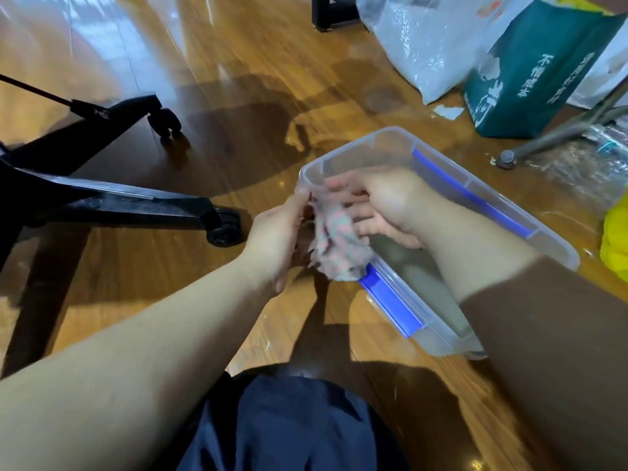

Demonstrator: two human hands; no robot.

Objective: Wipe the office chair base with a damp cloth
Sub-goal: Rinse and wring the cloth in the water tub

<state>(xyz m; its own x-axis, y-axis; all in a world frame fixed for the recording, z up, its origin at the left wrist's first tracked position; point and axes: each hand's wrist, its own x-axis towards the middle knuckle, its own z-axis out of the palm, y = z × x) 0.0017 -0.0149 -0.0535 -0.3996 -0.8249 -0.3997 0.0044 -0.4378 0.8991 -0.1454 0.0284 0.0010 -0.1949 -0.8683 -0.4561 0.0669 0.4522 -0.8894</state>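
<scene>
Head view: both hands are meeting over the near-left corner of a clear plastic box (pixel 557 253) that is sitting on the wooden floor (pixel 238 56). The left hand (pixel 277 237) is gripping the left side of a crumpled cloth (pixel 334 246), fingers curled around it, thumb edge facing the camera. The right hand (pixel 384 205) is holding the cloth's other side, fingers spread fairly wide across it, fingertips pointing left. The cloth is fluffy, pinkish with grey-blue patches, bunched up between the two palms and hanging partly over the box rim and its blue clip (pixel 390 302). Cannot tell if it is dripping. The box is showing a second blue clip along its far side; it seems to be holding shallow water, hard to tell.

The chair base (pixel 112 202) is lying to the left, black, well apart from the cloth and not being touched. One leg is ending in a wheel (pixel 226 227) near the left hand; another wheel (pixel 166 122) is sitting further back.

A dark wet-looking patch is spreading on the floor beyond the box. A green bag (pixel 530 73) and a white plastic bag (pixel 421 45) are resting at upper right. Something yellow (pixel 616 239) is showing at the right edge. A dark blue trouser knee (pixel 299 426) is filling the bottom centre.
</scene>
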